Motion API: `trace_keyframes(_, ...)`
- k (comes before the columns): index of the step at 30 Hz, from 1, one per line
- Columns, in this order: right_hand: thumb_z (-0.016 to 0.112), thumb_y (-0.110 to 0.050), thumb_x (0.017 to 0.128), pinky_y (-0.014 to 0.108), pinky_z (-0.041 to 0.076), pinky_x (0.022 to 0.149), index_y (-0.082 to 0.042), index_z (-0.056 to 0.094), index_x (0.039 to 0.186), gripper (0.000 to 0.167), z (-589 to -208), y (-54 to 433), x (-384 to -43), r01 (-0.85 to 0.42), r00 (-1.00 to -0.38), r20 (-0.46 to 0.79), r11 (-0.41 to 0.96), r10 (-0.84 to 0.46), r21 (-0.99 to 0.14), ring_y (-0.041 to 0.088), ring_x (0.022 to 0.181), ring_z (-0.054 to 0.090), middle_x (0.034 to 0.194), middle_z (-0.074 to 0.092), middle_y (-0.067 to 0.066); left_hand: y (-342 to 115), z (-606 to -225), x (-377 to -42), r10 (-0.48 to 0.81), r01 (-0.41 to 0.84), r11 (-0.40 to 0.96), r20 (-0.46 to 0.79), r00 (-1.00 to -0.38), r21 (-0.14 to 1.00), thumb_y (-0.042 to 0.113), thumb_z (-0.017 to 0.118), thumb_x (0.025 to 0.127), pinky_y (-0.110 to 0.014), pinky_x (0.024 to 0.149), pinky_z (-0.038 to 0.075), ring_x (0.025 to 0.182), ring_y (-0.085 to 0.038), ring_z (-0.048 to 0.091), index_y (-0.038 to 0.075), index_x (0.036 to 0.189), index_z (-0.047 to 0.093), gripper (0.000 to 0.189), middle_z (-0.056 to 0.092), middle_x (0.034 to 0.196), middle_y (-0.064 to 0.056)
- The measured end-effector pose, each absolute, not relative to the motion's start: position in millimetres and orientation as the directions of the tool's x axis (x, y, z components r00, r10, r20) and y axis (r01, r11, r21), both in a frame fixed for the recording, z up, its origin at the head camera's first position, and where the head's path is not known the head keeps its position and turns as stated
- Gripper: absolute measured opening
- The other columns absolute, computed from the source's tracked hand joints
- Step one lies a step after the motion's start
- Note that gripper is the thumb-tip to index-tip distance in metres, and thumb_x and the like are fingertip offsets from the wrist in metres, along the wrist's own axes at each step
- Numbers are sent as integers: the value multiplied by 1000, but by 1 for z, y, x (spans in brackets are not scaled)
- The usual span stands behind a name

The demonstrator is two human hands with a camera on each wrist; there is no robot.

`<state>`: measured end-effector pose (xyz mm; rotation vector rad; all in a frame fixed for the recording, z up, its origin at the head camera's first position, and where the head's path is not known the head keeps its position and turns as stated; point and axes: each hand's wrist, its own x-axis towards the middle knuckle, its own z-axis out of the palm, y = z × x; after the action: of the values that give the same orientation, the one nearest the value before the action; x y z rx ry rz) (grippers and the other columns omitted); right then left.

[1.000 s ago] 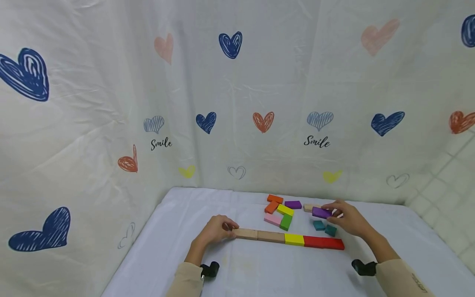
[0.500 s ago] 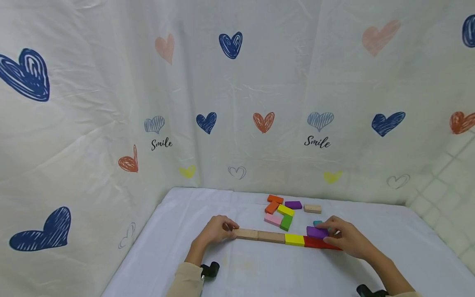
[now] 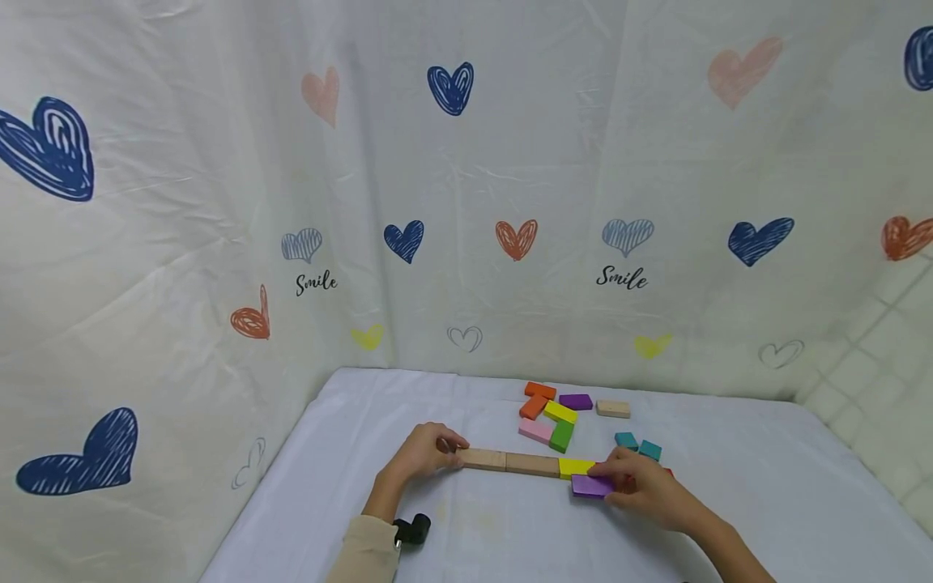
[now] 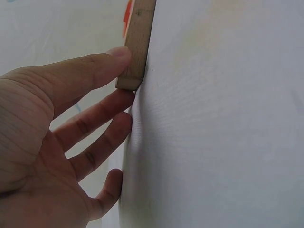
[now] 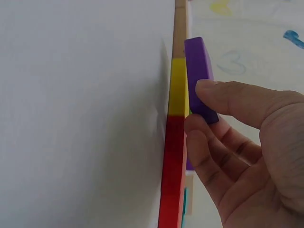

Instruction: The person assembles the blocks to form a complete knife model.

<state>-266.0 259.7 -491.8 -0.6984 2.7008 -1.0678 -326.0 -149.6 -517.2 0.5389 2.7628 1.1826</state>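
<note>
A row of wooden blocks lies end to end across the white cloth: two plain wooden blocks (image 3: 533, 465), then a yellow block (image 3: 575, 467), then red (image 5: 174, 166) at the right end. My left hand (image 3: 424, 449) pinches the row's left end block (image 4: 137, 42), thumb on its upper side and index finger at its end. Between thumb and fingers my right hand (image 3: 645, 490) grips a purple block (image 5: 197, 71), held over the row beside the yellow block. That hand hides much of the red part in the head view.
Behind the row lie loose blocks: orange (image 3: 540, 390), yellow (image 3: 560, 412), pink (image 3: 535, 430), green (image 3: 562, 436), another purple block (image 3: 576, 402) and a plain one (image 3: 613, 409). Two teal blocks (image 3: 650, 450) sit near the right hand. A heart-printed curtain (image 3: 466, 194) hangs behind the table.
My right hand has carried the purple block from the back right, forward and leftward to the yellow part of the row. The left hand stays at the row's left end.
</note>
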Motion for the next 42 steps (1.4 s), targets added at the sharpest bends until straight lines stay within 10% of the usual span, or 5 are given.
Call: trace_keyframes(42,86,-22,82,19,51,67,-18,78,109,29,-497,200,-273,-310,-902,-44,713,-430,-629,11,78,55,88,61,-4,-149,-517,-327,344,274,642,50,-938,716,14,87,81,-25,68,47,79,-11,57,20,102,81,23,70,91,5)
